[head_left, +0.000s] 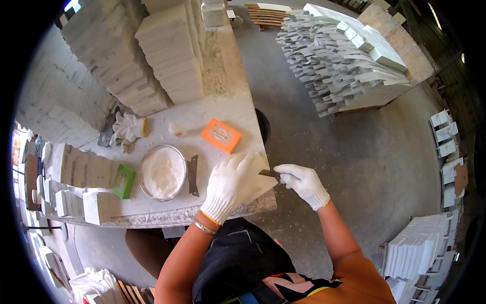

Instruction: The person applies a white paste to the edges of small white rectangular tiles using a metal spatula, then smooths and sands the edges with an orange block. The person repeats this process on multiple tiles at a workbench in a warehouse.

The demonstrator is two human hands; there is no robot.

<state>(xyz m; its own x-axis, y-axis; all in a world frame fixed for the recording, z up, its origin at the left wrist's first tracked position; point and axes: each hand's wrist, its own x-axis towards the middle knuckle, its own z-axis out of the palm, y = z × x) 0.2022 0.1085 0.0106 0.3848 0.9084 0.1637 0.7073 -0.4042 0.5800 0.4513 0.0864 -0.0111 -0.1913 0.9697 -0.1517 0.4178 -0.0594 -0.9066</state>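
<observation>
Both my hands wear white knitted gloves. Under my left hand (228,182) is a white stone tile (260,186) at the table's right front corner; the fingers reach over its far side and grip it, with the fingertips partly hidden. My right hand (304,185), just off the table's edge, pinches a dark, flat scraper blade (268,174) whose end touches or overhangs the tile's right edge. Left of my left hand, a notched dark metal blade (193,176) lies beside a round metal bowl (163,173) of white paste or powder.
An orange box (221,136), a small clear container (177,130), a spare glove (128,129) and a green box (123,181) lie on the stone table (238,114). Tall slab stacks (172,55) rise at the back left. A stack of stone strips (339,61) stands across the floor.
</observation>
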